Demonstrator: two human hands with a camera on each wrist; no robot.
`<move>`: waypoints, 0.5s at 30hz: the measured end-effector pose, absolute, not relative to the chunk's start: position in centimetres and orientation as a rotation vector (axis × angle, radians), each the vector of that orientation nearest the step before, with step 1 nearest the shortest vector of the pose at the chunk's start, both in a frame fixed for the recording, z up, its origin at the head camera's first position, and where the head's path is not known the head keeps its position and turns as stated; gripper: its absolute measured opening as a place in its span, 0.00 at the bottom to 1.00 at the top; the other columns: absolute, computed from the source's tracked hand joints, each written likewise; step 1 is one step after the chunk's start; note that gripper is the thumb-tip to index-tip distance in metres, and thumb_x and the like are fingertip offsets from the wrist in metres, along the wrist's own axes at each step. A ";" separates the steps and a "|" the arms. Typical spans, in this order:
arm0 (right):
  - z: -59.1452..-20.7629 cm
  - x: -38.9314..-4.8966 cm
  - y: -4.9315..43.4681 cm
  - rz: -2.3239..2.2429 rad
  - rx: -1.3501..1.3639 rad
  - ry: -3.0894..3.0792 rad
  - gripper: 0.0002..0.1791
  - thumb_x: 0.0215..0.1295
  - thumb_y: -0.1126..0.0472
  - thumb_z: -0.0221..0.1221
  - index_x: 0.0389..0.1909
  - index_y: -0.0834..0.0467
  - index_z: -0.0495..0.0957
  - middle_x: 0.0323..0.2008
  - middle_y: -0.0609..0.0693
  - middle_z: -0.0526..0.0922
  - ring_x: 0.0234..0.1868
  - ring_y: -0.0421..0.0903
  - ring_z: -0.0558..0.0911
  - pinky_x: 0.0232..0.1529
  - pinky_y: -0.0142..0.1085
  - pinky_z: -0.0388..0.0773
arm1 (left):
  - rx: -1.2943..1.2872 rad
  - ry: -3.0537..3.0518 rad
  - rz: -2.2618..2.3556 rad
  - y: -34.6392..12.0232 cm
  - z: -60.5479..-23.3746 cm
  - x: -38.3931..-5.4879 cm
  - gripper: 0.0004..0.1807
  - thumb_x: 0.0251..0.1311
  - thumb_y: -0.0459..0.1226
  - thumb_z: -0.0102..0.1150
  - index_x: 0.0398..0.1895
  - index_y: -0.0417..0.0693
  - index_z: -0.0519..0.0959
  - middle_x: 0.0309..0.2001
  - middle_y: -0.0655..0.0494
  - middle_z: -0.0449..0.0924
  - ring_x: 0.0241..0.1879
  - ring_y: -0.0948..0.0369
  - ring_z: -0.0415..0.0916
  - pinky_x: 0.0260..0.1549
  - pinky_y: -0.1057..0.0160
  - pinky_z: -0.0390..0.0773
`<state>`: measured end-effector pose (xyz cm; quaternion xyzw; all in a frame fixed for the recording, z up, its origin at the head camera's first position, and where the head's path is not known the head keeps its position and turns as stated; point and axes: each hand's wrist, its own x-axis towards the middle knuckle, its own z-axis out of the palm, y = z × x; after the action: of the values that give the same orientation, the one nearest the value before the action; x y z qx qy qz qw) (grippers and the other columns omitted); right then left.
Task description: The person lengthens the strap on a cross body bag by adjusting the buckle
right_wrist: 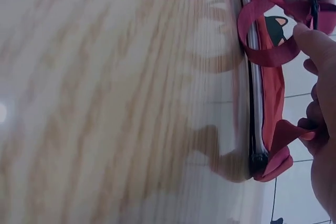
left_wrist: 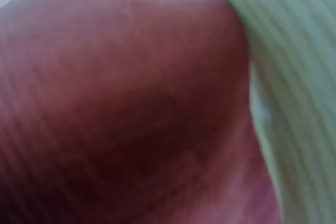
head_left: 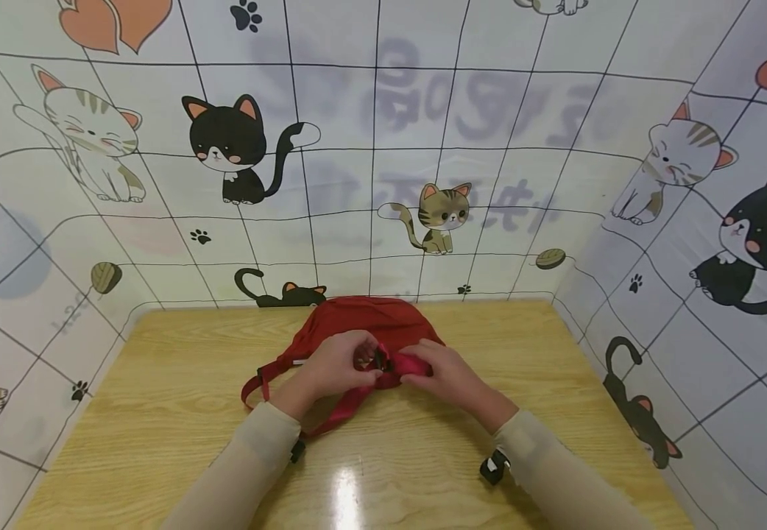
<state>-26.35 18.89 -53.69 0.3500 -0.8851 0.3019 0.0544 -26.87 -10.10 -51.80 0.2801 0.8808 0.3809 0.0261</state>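
A red waist bag [head_left: 373, 320] lies at the back of the table, its strap [head_left: 350, 406] trailing toward the front. Over the bag's front, my left hand [head_left: 338, 362] pinches a small black buckle [head_left: 381, 359] on the strap between thumb and fingers. Close beside it on the right, my right hand [head_left: 448, 374] grips the red strap next to the buckle. In the right wrist view the strap loop [right_wrist: 245, 24] hangs between the hands and the bag's zippered edge. Blurred skin and a sleeve [left_wrist: 294, 87] fill the left wrist view, hiding the left fingers there.
The light wooden table [head_left: 178, 412] meets a cloth wall [head_left: 344, 184] printed with cats and grid lines at the back and sides. Another strap loop [head_left: 251, 390] sticks out at the bag's left. Black wrist devices [head_left: 492, 467] sit near the cuffs.
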 end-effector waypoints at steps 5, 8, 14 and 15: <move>-53.9 -26.7 19.6 0.978 1.037 -2.700 0.23 0.69 0.53 0.78 0.64 0.46 0.86 0.45 0.39 0.82 0.42 0.40 0.79 0.41 0.37 0.79 | 0.844 2.709 1.206 -10.4 -51.9 -26.9 0.19 0.61 0.45 0.79 0.51 0.58 0.82 0.43 0.65 0.86 0.44 0.67 0.83 0.50 0.59 0.85; -54.0 -26.8 20.1 1.010 1.012 -2.704 0.23 0.68 0.55 0.79 0.62 0.44 0.87 0.45 0.38 0.83 0.42 0.40 0.79 0.41 0.37 0.79 | 0.836 2.705 1.231 -10.6 -51.8 -27.0 0.18 0.61 0.44 0.78 0.51 0.59 0.82 0.42 0.64 0.86 0.43 0.66 0.83 0.49 0.58 0.85; -54.2 -26.9 20.8 1.031 1.005 -2.720 0.23 0.67 0.56 0.79 0.62 0.46 0.87 0.43 0.40 0.80 0.40 0.41 0.77 0.38 0.37 0.77 | 0.828 2.696 1.243 -10.8 -51.8 -27.0 0.18 0.60 0.43 0.79 0.50 0.58 0.82 0.41 0.66 0.85 0.42 0.66 0.83 0.48 0.57 0.84; -54.1 -26.9 20.8 1.031 1.005 -2.728 0.23 0.67 0.56 0.79 0.62 0.46 0.87 0.43 0.40 0.79 0.40 0.41 0.77 0.38 0.36 0.77 | 0.828 2.695 1.241 -10.8 -51.8 -27.1 0.18 0.60 0.43 0.79 0.50 0.58 0.82 0.41 0.67 0.85 0.42 0.66 0.83 0.48 0.57 0.84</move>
<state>-26.93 20.85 -54.14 0.3256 -0.8840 0.3341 0.0286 -27.05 -10.84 -51.79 0.2686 0.8746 0.4025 0.0305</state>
